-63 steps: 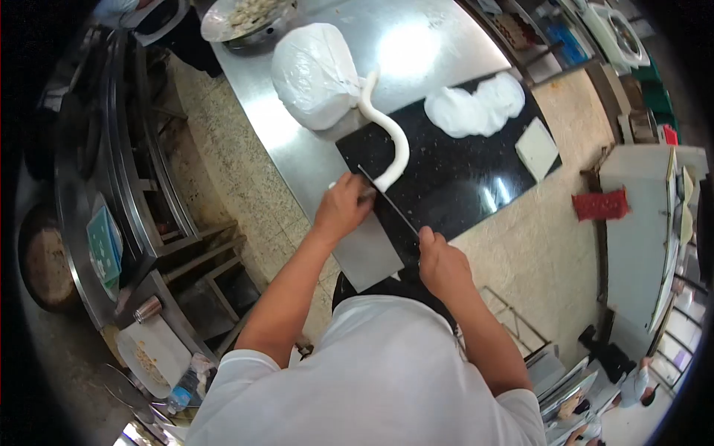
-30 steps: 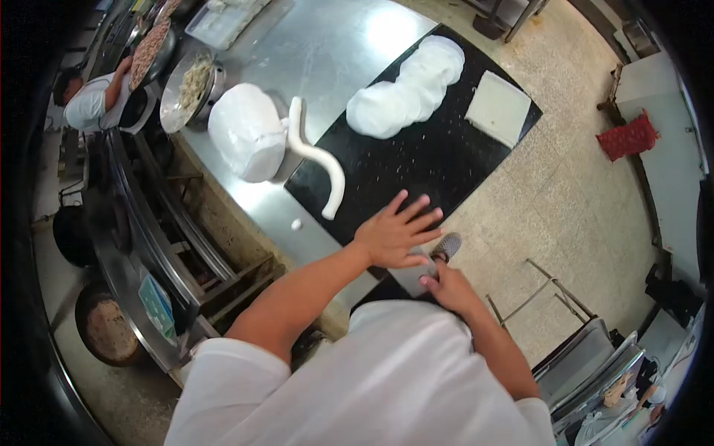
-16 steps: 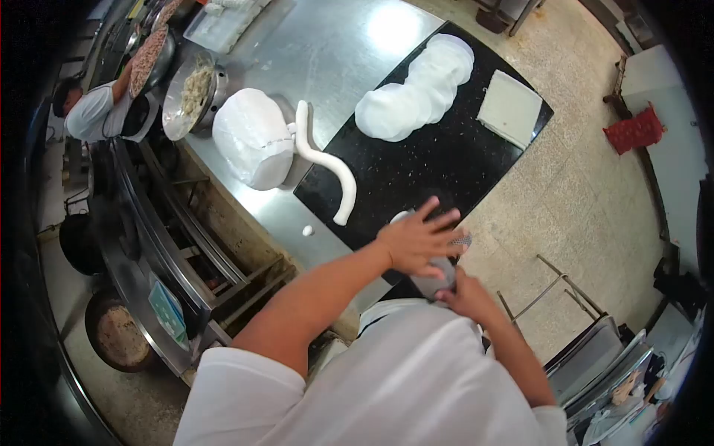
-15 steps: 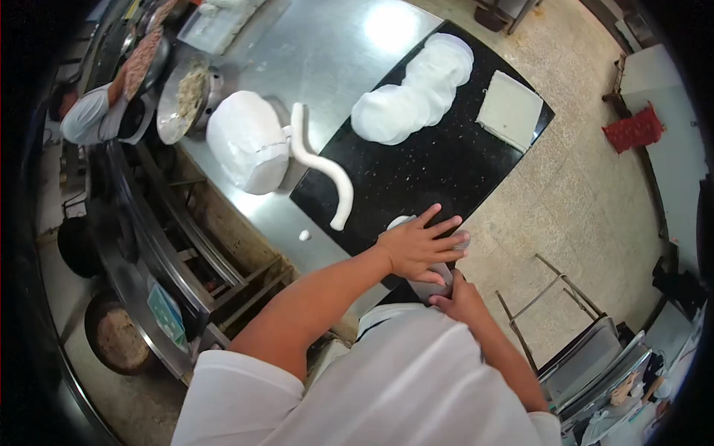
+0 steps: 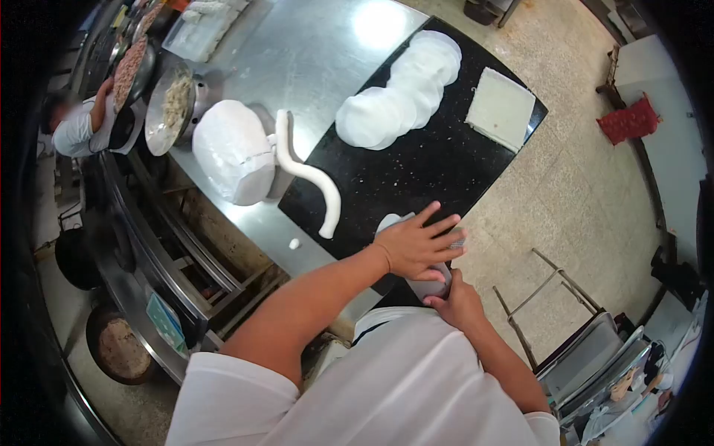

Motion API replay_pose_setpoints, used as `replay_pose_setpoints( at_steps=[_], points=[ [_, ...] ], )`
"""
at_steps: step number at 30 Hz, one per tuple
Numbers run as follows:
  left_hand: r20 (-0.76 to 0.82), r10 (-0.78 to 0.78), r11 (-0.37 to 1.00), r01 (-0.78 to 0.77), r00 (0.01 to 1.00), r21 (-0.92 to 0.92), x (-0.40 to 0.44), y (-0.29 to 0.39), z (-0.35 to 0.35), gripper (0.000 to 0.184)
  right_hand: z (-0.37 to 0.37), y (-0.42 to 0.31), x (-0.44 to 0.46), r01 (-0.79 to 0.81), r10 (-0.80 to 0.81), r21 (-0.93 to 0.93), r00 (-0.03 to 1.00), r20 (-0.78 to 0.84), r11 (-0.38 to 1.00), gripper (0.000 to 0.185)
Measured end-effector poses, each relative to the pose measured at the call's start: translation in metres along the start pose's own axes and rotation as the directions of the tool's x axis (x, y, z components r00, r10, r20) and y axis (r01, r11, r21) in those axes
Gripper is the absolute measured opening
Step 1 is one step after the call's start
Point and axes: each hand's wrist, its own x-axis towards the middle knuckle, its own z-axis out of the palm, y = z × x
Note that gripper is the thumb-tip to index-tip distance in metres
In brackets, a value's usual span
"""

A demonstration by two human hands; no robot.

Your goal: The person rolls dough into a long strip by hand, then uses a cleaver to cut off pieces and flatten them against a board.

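Note:
My left hand [image 5: 418, 245] lies palm down with its fingers spread, over a wide grey blade [image 5: 437, 285] near the front edge of the black board [image 5: 394, 175]. My right hand [image 5: 457, 299] is closed at the near end of that blade; its handle is hidden. A bit of white dough [image 5: 387, 221] shows past my left hand. Left of it, a long dough rope [image 5: 318, 178] curves from the steel table onto the board. One small dough piece [image 5: 295, 244] rests on the steel. Overlapping thin white rounds [image 5: 401, 97] lie at the board's far side.
A plastic-wrapped white mass [image 5: 234, 152] and a metal bowl of pale filling [image 5: 172, 111] stand on the steel table [image 5: 320, 52]. A square white stack [image 5: 502, 108] sits on the board's right. At the upper left is a co-worker [image 5: 78, 126]. A metal-legged rack [image 5: 565, 286] stands right.
The blade was first held upright at the rope's end; now it lies flat beneath my left hand, which has opened and moved right. The view has shifted.

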Motion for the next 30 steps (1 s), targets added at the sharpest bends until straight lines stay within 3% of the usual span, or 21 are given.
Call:
replay_pose_setpoints(
  at_steps=[2, 3, 5, 8, 11, 13, 16, 19, 22, 25, 27, 29, 30],
  points=[
    [-0.004, -0.054, 0.993, 0.054, 0.999, 0.107, 0.013, -0.005, -0.009, 0.072, -0.02, -0.019, -0.001, -0.109, 0.092, -0.166, 0.99, -0.104, 0.98, 0.066],
    [-0.074, -0.076, 0.989, 0.085, 0.994, 0.119, 0.018, -0.012, -0.019, 0.071, -0.032, -0.027, -0.002, -0.13, 0.113, -0.157, 0.987, -0.114, 0.979, 0.066],
    [-0.158, -0.121, 0.978, 0.145, 0.98, 0.147, 0.023, -0.037, -0.029, 0.069, -0.065, -0.049, 0.029, -0.05, 0.034, -0.254, 0.997, -0.069, 0.966, 0.066],
    [-0.208, -0.165, 0.975, 0.192, 0.964, 0.116, 0.029, -0.066, -0.045, 0.07, -0.077, -0.064, 0.05, -0.009, -0.011, -0.242, 0.996, -0.083, 0.97, 0.062],
    [-0.189, -0.115, 0.985, 0.137, 0.975, 0.108, 0.016, -0.042, -0.021, 0.072, -0.042, -0.037, 0.023, 0.041, -0.063, -0.187, 0.992, -0.109, 0.982, 0.066],
    [-0.04, -0.126, 0.991, 0.128, 0.991, 0.047, -0.001, 0.01, -0.015, 0.071, -0.011, 0.006, -0.002, 0.1, -0.101, -0.062, 0.995, -0.013, 0.993, 0.08],
    [-0.08, -0.025, 0.999, 0.024, 0.996, -0.024, 0.019, 0.013, 0.003, 0.07, -0.011, 0.004, -0.011, -0.079, 0.079, -0.013, 0.997, -0.006, 0.997, 0.082],
    [-0.125, -0.024, 0.993, 0.039, 0.992, 0.115, 0.041, -0.021, -0.017, 0.069, -0.05, -0.02, 0.012, -0.098, 0.076, -0.141, 0.986, -0.151, 0.985, 0.083],
    [-0.216, -0.149, 0.963, 0.191, 0.965, 0.188, 0.049, -0.053, -0.042, 0.069, -0.08, -0.042, 0.044, -0.011, -0.025, -0.249, 0.989, -0.144, 0.968, 0.076],
    [-0.248, -0.13, 0.97, 0.175, 0.96, 0.167, 0.041, -0.061, -0.043, 0.069, -0.072, -0.042, 0.045, 0.015, -0.048, -0.232, 0.99, -0.135, 0.973, 0.071],
    [-0.185, -0.16, 0.975, 0.184, 0.97, 0.124, 0.018, -0.026, -0.021, 0.069, -0.037, -0.02, 0.022, 0.052, -0.054, -0.067, 0.998, -0.031, 0.996, 0.067],
    [-0.129, -0.095, 0.995, 0.098, 0.987, 0.014, 0.002, 0.01, -0.001, 0.068, -0.011, 0.009, -0.004, 0.047, -0.054, 0.135, 0.997, 0.05, 0.99, 0.063],
    [-0.133, -0.1, 0.995, 0.103, 0.986, 0.011, 0.012, 0.002, 0.0, 0.068, -0.015, 0.01, 0.0, 0.046, -0.054, 0.129, 0.997, 0.055, 0.991, 0.063]
  ],
)
